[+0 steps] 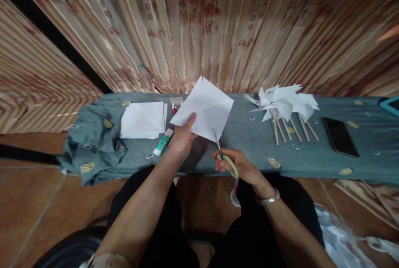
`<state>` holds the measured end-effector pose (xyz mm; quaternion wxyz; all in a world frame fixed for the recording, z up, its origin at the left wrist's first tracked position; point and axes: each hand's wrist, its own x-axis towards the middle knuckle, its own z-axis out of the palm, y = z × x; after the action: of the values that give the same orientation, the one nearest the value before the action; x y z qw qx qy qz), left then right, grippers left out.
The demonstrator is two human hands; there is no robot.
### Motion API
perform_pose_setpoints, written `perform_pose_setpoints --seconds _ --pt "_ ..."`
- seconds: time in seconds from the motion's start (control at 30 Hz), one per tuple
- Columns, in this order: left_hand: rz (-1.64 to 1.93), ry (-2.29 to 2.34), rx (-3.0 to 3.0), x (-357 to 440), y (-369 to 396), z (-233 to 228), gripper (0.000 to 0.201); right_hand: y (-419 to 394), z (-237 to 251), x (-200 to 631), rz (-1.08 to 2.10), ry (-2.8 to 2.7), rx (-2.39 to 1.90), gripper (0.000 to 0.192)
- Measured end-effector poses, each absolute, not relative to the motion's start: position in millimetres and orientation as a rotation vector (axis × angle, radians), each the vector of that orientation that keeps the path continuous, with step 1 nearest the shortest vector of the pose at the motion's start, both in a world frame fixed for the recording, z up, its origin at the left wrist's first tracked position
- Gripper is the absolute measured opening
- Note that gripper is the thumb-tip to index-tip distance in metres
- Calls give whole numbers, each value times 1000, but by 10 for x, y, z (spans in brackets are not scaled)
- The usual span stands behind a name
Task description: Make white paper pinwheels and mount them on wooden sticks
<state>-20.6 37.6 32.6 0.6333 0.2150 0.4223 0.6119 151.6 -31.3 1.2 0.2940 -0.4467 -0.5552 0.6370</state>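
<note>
My left hand (pixel 183 136) pinches a square white sheet of paper (pixel 209 104) by its lower left side, thumb on top. The sheet is turned with its corners up, down and to the sides, and a short slit shows at its top corner. In my right hand (pixel 238 164) is a pair of scissors (pixel 231 165) with pale green handles. Their blades reach up over the sheet's bottom corner. Left of the sheet lie a glue stick (pixel 163 142), a small red-edged box (pixel 176 106) and a stack of white paper (pixel 143 120).
Several white paper pinwheels (pixel 283 101) on wooden sticks lie at the right. Beyond them are a black phone (pixel 340 136) and a blue-edged object (pixel 391 106). A patterned cloth (pixel 249 151) covers the narrow table, with a curtain (pixel 199 23) behind. A plastic bag (pixel 339 234) lies below right.
</note>
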Motion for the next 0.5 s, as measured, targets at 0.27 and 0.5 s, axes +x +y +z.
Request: perform_pose_setpoints --seconds 0.27,0.5 --pt "1411 970 484 -218 386 327 33 -312 17 1498 1706 -1424 -1198 53" --pt "1416 966 485 -225 379 338 29 -303 17 1478 1739 -1369 -1250 51"
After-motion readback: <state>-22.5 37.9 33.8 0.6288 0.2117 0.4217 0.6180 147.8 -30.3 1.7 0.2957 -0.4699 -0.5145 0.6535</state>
